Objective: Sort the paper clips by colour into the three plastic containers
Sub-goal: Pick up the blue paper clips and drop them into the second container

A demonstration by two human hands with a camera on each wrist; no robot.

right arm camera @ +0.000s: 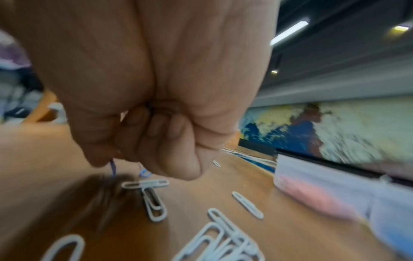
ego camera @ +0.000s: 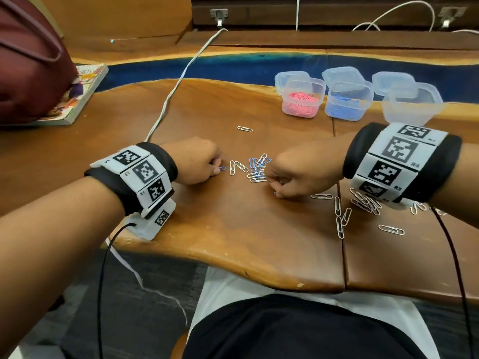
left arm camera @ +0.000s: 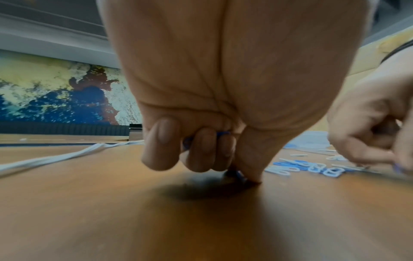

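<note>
My left hand [ego camera: 216, 168] rests on the wooden table [ego camera: 233, 242] with curled fingers and pinches a blue paper clip [ego camera: 222, 168] at the left of a small mixed pile of blue and white clips [ego camera: 258, 169]. In the left wrist view, more blue clips [left arm camera: 222, 133] show inside the curled fingers. My right hand [ego camera: 278, 191] is curled at the pile's right and pinches a blue clip [right arm camera: 113, 166]. Three clear containers stand at the back right: one with pink clips [ego camera: 303, 99], one with blue clips [ego camera: 347, 102], and one empty [ego camera: 412, 104].
Loose white clips [ego camera: 363, 203] lie scattered under and beside my right wrist, and a single one [ego camera: 244, 129] lies farther back. Container lids [ego camera: 339, 73] sit behind the containers. A white cable [ego camera: 176, 89] crosses the table. A book [ego camera: 77, 99] and a maroon bag [ego camera: 28, 60] are at the left.
</note>
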